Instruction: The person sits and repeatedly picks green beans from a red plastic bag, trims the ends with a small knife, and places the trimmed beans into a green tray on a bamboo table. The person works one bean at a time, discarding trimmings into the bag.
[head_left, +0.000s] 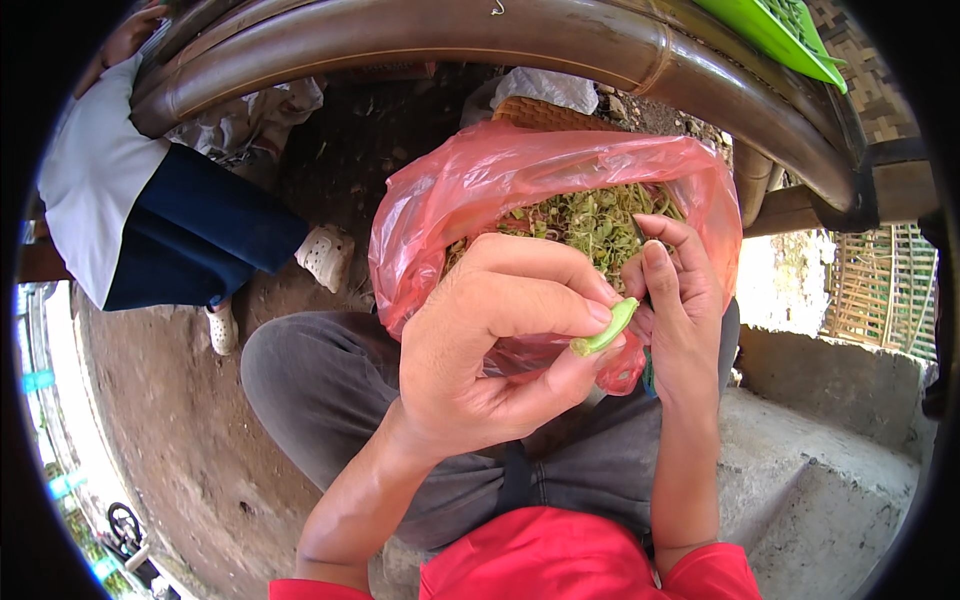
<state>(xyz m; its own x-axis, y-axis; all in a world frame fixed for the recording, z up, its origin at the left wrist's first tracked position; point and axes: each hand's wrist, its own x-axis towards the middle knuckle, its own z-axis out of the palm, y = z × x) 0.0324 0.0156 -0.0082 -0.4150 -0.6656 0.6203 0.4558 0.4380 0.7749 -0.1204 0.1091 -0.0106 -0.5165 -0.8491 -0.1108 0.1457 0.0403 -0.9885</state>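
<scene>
Pinched between the thumb and fingers of my left hand [500, 335] is a short piece of green pod [606, 328], its paler end toward me. Close beside it, my right hand [683, 300] is closed around a thin dark blade [640, 228], which looks like a small knife; most of it is hidden by the fingers. Beneath both hands stands a red plastic bag [430, 190] with its mouth wide open. Green trimmings and stalks [590, 225] fill the part of the bag that shows. My left hand covers some of it.
A thick bamboo bench frame [420, 45] runs across the far side, with a bright green tray [775, 35] on top at right. A person in dark blue trousers [200, 230] and light clogs [325, 257] is at left. Concrete steps [800, 460] rise at my right.
</scene>
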